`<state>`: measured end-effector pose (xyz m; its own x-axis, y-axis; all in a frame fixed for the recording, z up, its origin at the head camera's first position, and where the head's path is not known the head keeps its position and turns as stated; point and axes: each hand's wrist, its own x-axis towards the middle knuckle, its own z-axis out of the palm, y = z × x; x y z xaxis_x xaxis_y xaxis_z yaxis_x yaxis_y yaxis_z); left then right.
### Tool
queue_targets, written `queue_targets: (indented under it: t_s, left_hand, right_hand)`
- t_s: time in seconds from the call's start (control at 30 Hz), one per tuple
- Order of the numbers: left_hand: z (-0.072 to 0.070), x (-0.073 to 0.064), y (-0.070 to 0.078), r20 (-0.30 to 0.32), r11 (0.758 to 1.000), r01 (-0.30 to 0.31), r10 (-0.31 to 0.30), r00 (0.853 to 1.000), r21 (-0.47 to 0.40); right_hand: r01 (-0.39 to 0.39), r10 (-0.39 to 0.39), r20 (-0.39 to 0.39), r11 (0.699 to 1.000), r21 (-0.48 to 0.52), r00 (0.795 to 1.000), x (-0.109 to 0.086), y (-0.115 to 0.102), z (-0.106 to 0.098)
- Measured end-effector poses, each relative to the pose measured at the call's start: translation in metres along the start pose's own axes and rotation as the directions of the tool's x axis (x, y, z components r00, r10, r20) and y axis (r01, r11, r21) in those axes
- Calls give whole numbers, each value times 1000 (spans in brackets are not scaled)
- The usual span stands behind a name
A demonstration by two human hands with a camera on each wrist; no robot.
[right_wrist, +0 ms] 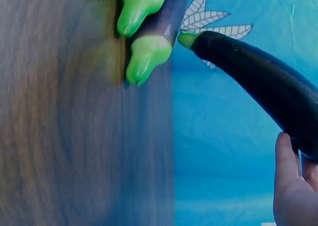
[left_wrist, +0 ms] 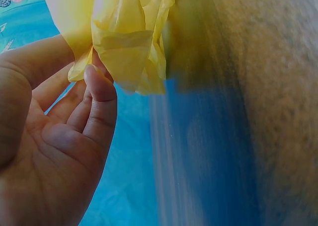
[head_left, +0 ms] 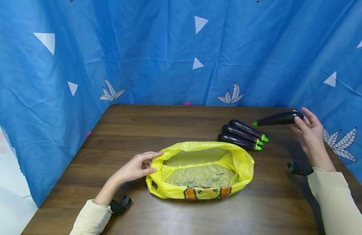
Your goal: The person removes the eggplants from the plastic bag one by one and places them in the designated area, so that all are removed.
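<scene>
A yellow plastic bag [head_left: 245,160] stands on the table with its mouth spread wide and upward; its inside holds nothing visible. My left hand [head_left: 136,168] pinches the bag's left rim between thumb and fingers, as the left wrist view shows up close. At the far right, my right hand [head_left: 312,135] grips a dark purple eggplant [head_left: 277,118] by its thick end, raised above the table. Its green stem end points left. Behind the bag, to the right, three more eggplants [head_left: 242,132] lie side by side, green stems [right_wrist: 149,57] toward the right.
The brown wooden table [head_left: 134,130] ends at a blue patterned curtain [head_left: 145,49] behind and on both sides. Dark wrist-worn devices sit at my left wrist [head_left: 120,205] and right wrist [head_left: 299,169].
</scene>
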<state>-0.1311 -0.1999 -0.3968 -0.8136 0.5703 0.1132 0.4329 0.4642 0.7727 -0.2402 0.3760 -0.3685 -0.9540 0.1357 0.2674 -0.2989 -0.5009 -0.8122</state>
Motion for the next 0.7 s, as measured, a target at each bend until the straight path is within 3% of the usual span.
queue_targets:
  t_s: [0.4, 0.53, 0.7]
  left_hand:
    - [0, 0, -1, -3, 1000, -6, 6, 1000, 11]
    - [0, 0, -1, -5, 1000, -4, 4, 1000, 17]
    - [1, 0, -1, -7, 1000, 2, -1, 1000, 19]
  right_hand:
    - [37, -27, -193, 998, 51, 981, 17, -4, -9]
    - [14, -1, -205, 998, 60, 979, 27, -5, -6]
    - [-20, 24, -158, 999, 28, 987, 38, 4, 0]
